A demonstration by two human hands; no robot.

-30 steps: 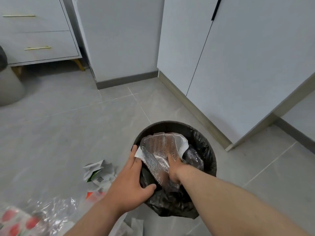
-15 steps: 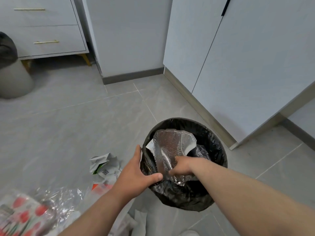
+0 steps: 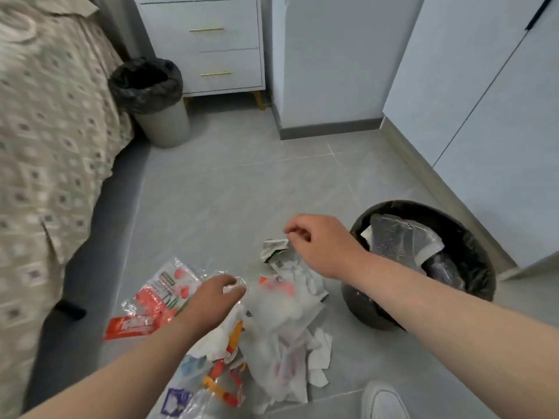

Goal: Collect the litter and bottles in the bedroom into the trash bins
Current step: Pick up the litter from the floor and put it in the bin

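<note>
- Now: pickup step; litter pile (image 3: 281, 316) lies on the floor (image 3: 242, 192) between bed (image 3: 45, 116) and black-lined bin (image 3: 472, 240).
- Left hand (image 3: 216, 293) fingers curl onto clear wrapper (image 3: 239, 287), right hand (image 3: 320, 243) fingers curl over crumpled carton (image 3: 273, 249); clamped or not, cannot tell (blur).
- Next: secure grip, lift, short swing right over the rim.
- Foil bag (image 3: 402, 240) crowds that bin; open floor ahead, second bin (image 3: 151, 98) by nightstand (image 3: 205, 49).

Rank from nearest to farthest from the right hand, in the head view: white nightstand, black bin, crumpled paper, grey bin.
1. The crumpled paper, on the floor just by the fingers of the right hand.
2. The black bin, at that hand's right.
3. The grey bin, far off beside the bed.
4. The white nightstand, behind the grey bin.
</note>
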